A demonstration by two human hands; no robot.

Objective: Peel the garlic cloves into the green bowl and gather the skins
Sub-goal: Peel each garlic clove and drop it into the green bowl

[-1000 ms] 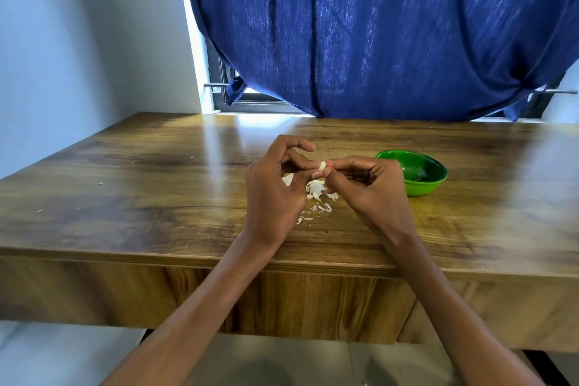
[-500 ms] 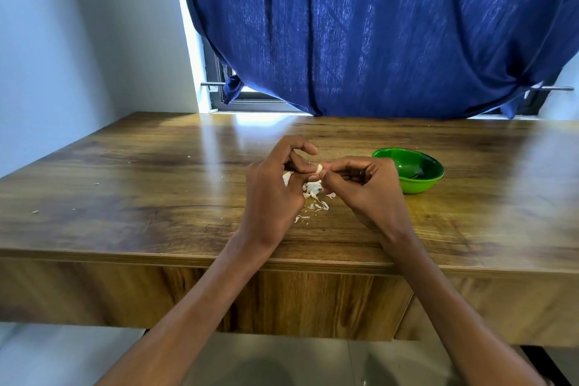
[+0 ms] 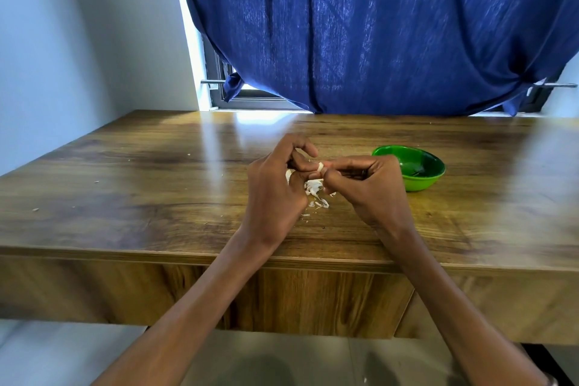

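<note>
Wooden table (image 3: 131,185) under blue curtain (image 3: 360,25), window frame (image 3: 219,84) peeking out at curtain's lower left, pale wall (image 3: 62,41) to left. Both hands meeting over table centre, forearms reaching in from near edge. Left hand (image 3: 275,185): fingers curled, thumb and index tip pinching small white clove (image 3: 320,167); another white bit showing under its fingers, can't tell whether skin or 2nd clove. Right hand (image 3: 366,188): fingers curled in tight, thumb and index tips pressed on same clove from other side, so clove held betw. both hands, just above tabletop. Dark ring or band visible on one right finger. Skins (image 3: 315,189) in loose white pile on table right below hands, a few scraps trailing toward near edge. Green bowl (image 3: 419,185) on table just right of right hand, near but not touching; inside mostly dark w/ reflection, contents hard to make out. Few tiny white flecks (image 3: 36,209) scattered far left on table, well apart from pile. Grey floor (image 3: 47,354) below table front.
</note>
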